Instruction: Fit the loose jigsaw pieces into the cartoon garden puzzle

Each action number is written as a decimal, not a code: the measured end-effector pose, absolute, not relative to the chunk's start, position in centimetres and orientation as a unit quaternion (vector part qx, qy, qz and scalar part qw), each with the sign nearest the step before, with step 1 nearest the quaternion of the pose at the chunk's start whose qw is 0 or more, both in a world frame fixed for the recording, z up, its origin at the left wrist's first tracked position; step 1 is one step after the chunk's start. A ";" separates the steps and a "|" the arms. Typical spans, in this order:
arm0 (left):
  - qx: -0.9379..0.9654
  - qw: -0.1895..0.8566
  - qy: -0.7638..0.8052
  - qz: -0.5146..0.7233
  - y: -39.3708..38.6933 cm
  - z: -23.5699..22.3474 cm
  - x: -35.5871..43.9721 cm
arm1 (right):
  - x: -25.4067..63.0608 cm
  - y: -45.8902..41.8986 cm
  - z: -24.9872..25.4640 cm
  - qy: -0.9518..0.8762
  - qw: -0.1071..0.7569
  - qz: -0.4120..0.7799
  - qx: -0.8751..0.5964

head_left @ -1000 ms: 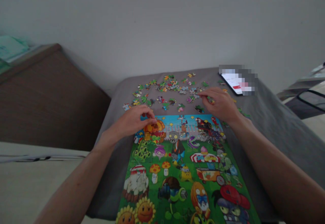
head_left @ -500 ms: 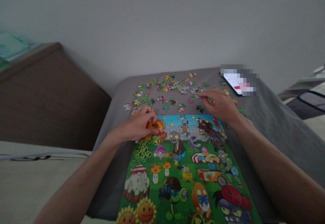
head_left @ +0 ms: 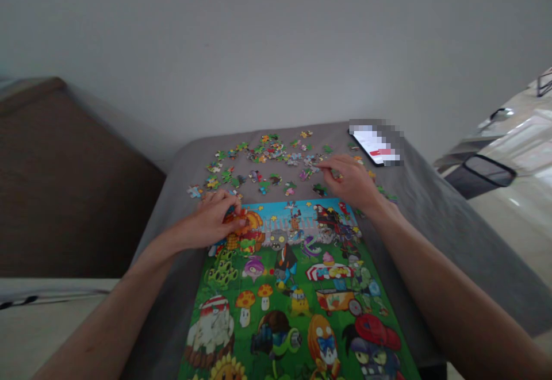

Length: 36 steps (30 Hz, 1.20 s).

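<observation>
Now that the left hand (head_left: 207,223) has come down curled onto the jigsaw puzzle (head_left: 284,294), the right hand (head_left: 351,181) pinches beside loose pieces (head_left: 276,156), its hold unclear.

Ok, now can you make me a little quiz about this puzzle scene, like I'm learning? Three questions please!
1. True or false: the left hand is over the orange pumpkin at the top-left corner of the printed picture.
2. Where does the phone lie? A: on the printed picture. B: on the grey cloth, beyond the loose jigsaw pieces. C: in the left hand.
3. Fill in the word: the dark-jacketed figure in the middle of the picture is a ____.

Key: 1 true; 2 B; 3 zombie.
</observation>
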<state>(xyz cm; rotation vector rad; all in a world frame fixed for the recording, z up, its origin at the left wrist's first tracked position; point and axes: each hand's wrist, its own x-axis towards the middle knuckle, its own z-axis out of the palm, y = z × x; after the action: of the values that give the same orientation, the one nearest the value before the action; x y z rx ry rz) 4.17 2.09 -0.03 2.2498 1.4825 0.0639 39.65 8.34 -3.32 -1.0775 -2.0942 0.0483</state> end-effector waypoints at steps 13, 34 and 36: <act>0.770 0.174 0.613 0.039 2.5 -0.5 4.5 | 39.4 8.3 -4.9 -0.811 0.283 -0.018 -0.511; 0.780 0.186 0.595 0.058 1.7 0.3 5.2 | 37.6 8.0 -4.0 -0.826 0.324 -0.013 -0.461; 0.789 0.175 0.585 0.060 1.6 0.2 5.2 | 36.8 6.5 -2.7 -0.842 0.349 0.040 -0.409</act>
<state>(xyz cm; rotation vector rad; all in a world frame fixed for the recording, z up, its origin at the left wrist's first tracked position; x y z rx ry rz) 5.16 1.64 0.24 2.2362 1.6584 0.1691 36.84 6.49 -2.75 -1.0603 -2.1829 0.1035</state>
